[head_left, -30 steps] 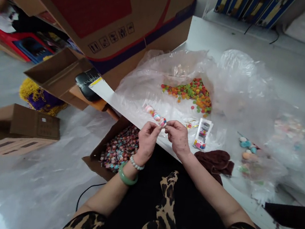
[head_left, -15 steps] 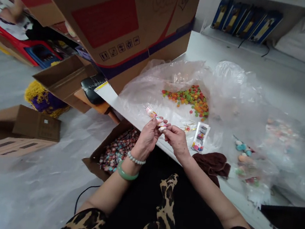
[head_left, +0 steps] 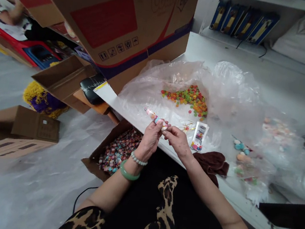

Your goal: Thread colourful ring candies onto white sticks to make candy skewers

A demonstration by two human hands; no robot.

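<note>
Between my two hands, over the table's near edge, is a slim clear packet with pink, white and blue pieces, perhaps sweets [head_left: 152,115]. My left hand [head_left: 152,135] is closed around its middle, and the packet's far end points up and left. With fingertips pinched, my right hand [head_left: 176,138] grips its near end. What exactly lies under the fingers is hidden. Gold twist ties [head_left: 188,127] lie just beyond my right hand. Beside them is a stack of small printed sachets [head_left: 199,136]. Farther back, red, green and orange gummy pieces [head_left: 194,100] are spread on clear plastic.
A large cardboard carton [head_left: 112,16] stands at the table's left. Below the edge, an open box [head_left: 97,156] holds many small colourful packets. A brown cloth [head_left: 212,165] and plastic bags [head_left: 276,148] lie right. Another person's arm [head_left: 13,13] shows far left.
My left hand has shifted slightly down and right along the packet, and more of its colourful pieces show. My right hand still pinches the near end.
</note>
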